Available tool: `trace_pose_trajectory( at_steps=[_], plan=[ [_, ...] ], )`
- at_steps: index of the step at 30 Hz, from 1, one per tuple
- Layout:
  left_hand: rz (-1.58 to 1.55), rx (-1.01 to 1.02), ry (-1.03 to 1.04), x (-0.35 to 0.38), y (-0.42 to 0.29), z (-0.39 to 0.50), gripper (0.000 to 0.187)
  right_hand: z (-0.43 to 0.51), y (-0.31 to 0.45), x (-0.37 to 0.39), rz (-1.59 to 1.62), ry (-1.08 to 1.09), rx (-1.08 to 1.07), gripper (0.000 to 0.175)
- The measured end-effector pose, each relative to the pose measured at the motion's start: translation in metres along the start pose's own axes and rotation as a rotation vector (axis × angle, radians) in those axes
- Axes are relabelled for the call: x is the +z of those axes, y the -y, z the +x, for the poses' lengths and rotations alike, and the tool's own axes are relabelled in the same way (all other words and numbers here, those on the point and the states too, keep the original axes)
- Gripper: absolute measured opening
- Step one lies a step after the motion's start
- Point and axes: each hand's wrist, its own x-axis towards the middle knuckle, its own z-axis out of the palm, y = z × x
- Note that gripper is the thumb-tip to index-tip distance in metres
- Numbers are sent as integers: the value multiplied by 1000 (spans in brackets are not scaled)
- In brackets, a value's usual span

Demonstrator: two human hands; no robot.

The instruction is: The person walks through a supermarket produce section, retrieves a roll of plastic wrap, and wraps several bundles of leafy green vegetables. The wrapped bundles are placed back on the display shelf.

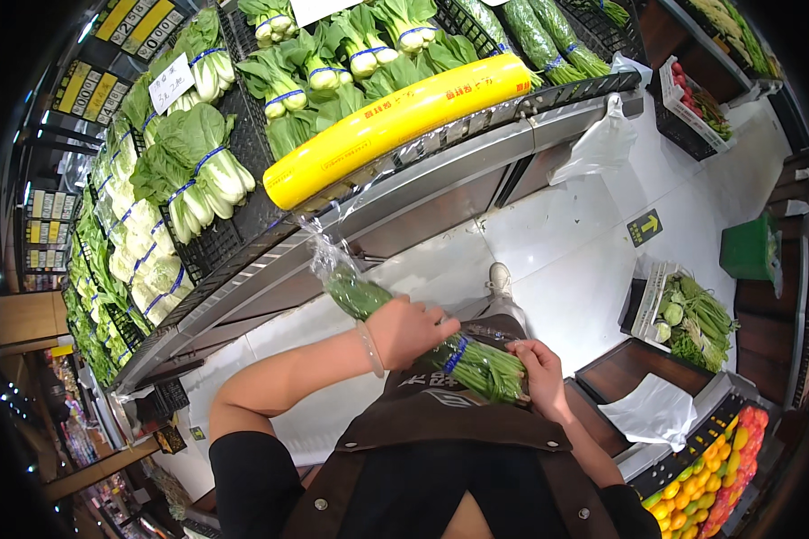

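A bunch of leafy green vegetables with long stems (482,367), tied with blue tape and wrapped in clear film, lies across the front of my body. My left hand (408,330) is closed around its middle, the leaves pointing up and left. My right hand (539,370) pinches the film or stems at the cut end. Clear plastic film (330,249) trails from the leafy end up to the display's edge. Above it, a yellow roll of cling film (398,131) rests along the front of the shelf, its wrapper bearing red writing.
Black crates hold bok choy (371,57), cabbages (209,162) and wrapped greens (553,40). A white plastic bag (600,141) hangs from the metal shelf edge. On the tiled floor stand a crate of greens (694,316) and a green bin (748,249). Fruit (701,478) lies at lower right.
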Motion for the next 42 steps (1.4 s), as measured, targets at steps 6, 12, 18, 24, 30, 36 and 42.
trace_pose_trajectory(
  at_steps=[6,12,18,24,30,36,42],
  plan=[
    [-256,47,188,40,-20,-32,72,-50,-20,3,-237,142,101,26],
    [-769,77,496,69,-26,-42,75,-77,-13,2,-314,257,0,39],
    [-1345,160,451,84,8,-24,92,-56,33,-17,100,139,-186,59],
    [-2254,376,708,62,-8,7,92,-38,89,-14,-19,-48,-716,75],
    [-2179,357,746,55,-38,45,82,-14,88,-30,349,109,-370,36],
    [-2282,59,650,25,-58,66,67,3,99,-78,206,73,-392,50],
    [-2543,58,647,-12,-72,123,67,-29,130,-98,-1018,110,-1241,115]
  ],
)
